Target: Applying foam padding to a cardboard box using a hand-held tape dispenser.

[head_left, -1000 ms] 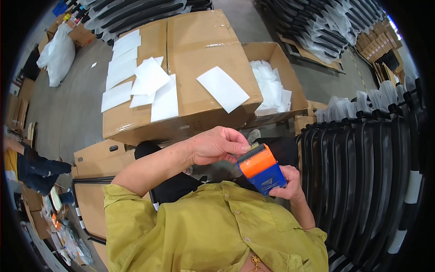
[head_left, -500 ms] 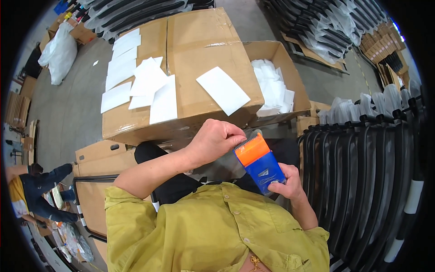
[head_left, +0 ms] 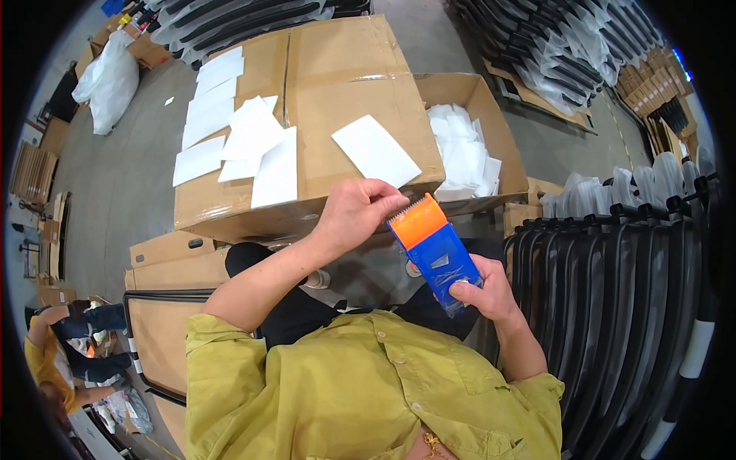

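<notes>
The person in the yellow-green shirt (head_left: pixel 368 391) holds a blue tape dispenser (head_left: pixel 435 249) up in front of the chest. The right hand (head_left: pixel 487 291) has its grip closed around the dispenser's lower blue end. The left hand (head_left: pixel 356 211) reaches across, fingers pinched at the orange toothed end, touching it. Just beyond the hands lies a big closed cardboard box (head_left: pixel 322 100) with white sheets (head_left: pixel 253 146) scattered flat on its top. Beside it on the right, an open carton (head_left: pixel 491 126) holds crumpled white plastic bags. Black racks (head_left: pixel 613 291) line the right side. Further off, a white sack (head_left: pixel 111 80) sits on the grey floor.
</notes>
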A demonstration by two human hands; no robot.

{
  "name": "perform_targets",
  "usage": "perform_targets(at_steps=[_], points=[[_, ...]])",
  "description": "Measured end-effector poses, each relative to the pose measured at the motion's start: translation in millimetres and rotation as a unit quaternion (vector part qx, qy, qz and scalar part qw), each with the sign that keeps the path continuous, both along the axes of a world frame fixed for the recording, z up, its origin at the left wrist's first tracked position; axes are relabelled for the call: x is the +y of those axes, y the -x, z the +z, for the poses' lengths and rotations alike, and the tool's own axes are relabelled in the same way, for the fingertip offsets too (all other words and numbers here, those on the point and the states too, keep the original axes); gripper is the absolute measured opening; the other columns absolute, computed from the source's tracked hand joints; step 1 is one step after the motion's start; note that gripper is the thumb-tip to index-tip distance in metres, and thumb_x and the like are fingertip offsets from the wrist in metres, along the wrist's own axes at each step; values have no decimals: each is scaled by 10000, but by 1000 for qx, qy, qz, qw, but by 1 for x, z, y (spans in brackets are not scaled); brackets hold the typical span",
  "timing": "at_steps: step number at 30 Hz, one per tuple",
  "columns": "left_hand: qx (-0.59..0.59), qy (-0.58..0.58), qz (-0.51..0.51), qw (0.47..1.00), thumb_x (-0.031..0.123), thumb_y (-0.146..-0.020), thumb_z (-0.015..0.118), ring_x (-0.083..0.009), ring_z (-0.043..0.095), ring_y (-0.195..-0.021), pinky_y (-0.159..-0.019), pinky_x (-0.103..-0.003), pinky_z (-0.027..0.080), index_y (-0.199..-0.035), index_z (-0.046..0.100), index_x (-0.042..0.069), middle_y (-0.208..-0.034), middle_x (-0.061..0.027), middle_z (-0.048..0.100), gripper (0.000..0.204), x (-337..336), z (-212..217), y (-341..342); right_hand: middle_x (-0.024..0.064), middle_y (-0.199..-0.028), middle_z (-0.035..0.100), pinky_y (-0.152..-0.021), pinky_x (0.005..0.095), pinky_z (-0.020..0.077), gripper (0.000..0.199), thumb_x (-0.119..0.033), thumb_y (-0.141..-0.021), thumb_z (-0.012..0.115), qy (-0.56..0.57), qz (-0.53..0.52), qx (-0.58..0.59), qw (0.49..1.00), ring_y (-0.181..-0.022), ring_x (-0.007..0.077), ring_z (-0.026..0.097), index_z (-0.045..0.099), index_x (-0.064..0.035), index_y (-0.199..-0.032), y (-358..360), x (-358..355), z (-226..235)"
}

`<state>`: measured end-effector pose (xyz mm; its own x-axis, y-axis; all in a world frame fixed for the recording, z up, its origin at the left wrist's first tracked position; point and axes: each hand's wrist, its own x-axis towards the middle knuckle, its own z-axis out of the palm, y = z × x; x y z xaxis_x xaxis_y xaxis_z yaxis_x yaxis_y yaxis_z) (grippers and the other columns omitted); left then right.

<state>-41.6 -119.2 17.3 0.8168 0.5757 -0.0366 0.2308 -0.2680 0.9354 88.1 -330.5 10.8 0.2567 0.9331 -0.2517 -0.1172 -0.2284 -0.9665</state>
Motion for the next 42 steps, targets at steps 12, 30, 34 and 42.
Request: perform_targets(at_steps=[12, 30, 34, 42], points=[[45, -227, 103, 967, 308, -758, 614, -222, 589, -680, -606, -330, 449, -771, 670, 76, -850, -29, 632, 239, 63, -18, -31, 46, -786, 603, -641, 225, 439, 328, -246, -752, 667, 45, 7, -33, 998, -700, 68, 524, 596, 38, -900, -22, 16, 18], [-82, -336, 166, 923, 259, -818, 587, -220, 582, -661, -597, -290, 465, -820, 603, -9, -778, -110, 612, 269, 64, -37, -19, 93, -865, 621, -629, 254, 476, 436, -295, -720, 684, 106, 19, 121, 987, -705, 129, 580, 593, 51, -969, -42, 64, -6], [77, 242, 130, 958, 425, -886, 435, -112, 573, -660, -574, -214, 439, -918, 584, -12, -775, -67, 614, 462, 14, -36, 24, 93, -887, 622, -678, 242, 459, 404, -262, -736, 678, 114, 20, 107, 988, -733, 117, 573, 598, 60, -966, -36, 47, -5], [-67, 463, 104, 878, 262, -791, 638, -159, 564, -874, -732, -308, 449, -1042, 548, -13, -985, -86, 596, 383, -9, -77, -12, 67, -795, 609, -638, 230, 440, 409, -313, -721, 693, 128, 7, 76, 989, -692, 95, 547, 604, 46, -896, -8, 20, -21]])
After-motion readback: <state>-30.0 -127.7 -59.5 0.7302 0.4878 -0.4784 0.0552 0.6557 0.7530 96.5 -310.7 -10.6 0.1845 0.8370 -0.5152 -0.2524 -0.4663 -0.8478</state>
